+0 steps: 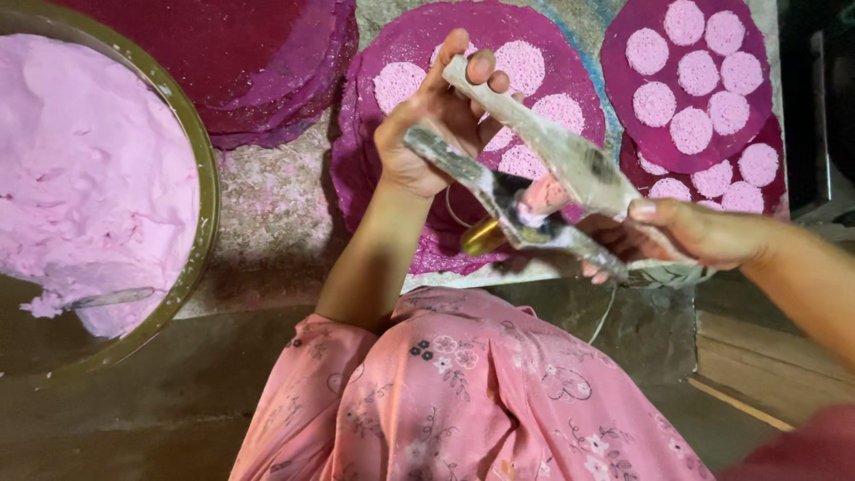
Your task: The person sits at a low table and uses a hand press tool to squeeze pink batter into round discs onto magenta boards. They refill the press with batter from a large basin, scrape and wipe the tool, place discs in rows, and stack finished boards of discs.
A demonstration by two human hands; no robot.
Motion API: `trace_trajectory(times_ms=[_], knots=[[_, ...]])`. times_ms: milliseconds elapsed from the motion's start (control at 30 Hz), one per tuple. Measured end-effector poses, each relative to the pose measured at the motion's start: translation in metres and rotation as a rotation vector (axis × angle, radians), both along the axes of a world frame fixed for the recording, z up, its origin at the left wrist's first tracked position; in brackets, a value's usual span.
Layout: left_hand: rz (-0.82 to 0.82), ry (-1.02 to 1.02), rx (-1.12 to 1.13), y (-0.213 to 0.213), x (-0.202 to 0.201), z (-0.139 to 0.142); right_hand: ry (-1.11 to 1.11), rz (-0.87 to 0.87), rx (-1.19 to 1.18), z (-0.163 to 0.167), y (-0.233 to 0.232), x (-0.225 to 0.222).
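Observation:
Both hands hold a hinged two-armed hand press point(570, 160), grey and caked with dried dough. My left hand point(432, 125) grips the far ends of its two arms, which stand spread apart. My right hand point(699, 236) holds the near end by the hinge. A lump of pink dough point(541, 196) sits between the arms above a brass cylinder point(484, 237). Under the press lies a round purple sheet point(405, 53) bearing several pale pink dough discs point(398, 83).
A large green-rimmed bowl point(207, 191) of pink dough point(89, 169) stands at the left, with a spoon point(111, 298) in it. A stack of dark magenta sheets point(240, 53) lies at the top. More purple sheets with pink discs point(686, 129) are at the right. My pink floral garment point(463, 392) fills the bottom.

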State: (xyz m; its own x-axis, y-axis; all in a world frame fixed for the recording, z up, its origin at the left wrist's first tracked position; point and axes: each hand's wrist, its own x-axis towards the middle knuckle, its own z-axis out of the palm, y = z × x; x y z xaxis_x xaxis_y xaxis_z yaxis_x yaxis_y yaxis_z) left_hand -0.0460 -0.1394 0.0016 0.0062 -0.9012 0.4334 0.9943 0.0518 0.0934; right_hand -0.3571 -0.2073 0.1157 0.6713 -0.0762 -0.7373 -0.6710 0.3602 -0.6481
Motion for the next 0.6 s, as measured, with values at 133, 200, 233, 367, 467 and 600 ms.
trace_trajectory(times_ms=[133,200,233,367,467,600], knots=[[0.062,0.075,-0.057,-0.020,-0.009,-0.018,0.239,0.041,-0.199,0.007,-0.018,0.001],[0.112,0.132,0.071,-0.027,-0.009,-0.024,0.346,0.069,-0.318,0.008,-0.020,0.008],[0.115,0.169,0.014,-0.029,-0.009,-0.027,0.394,0.095,-0.388,0.007,-0.020,0.014],[0.148,0.257,-0.137,-0.033,0.002,-0.035,0.330,0.176,-0.482,0.008,-0.009,0.039],[0.166,0.277,-0.147,-0.028,0.016,-0.041,0.366,0.207,-0.556,0.005,0.002,0.059],[0.177,0.310,-0.124,-0.021,0.016,-0.052,0.376,0.199,-0.579,0.003,0.014,0.068]])
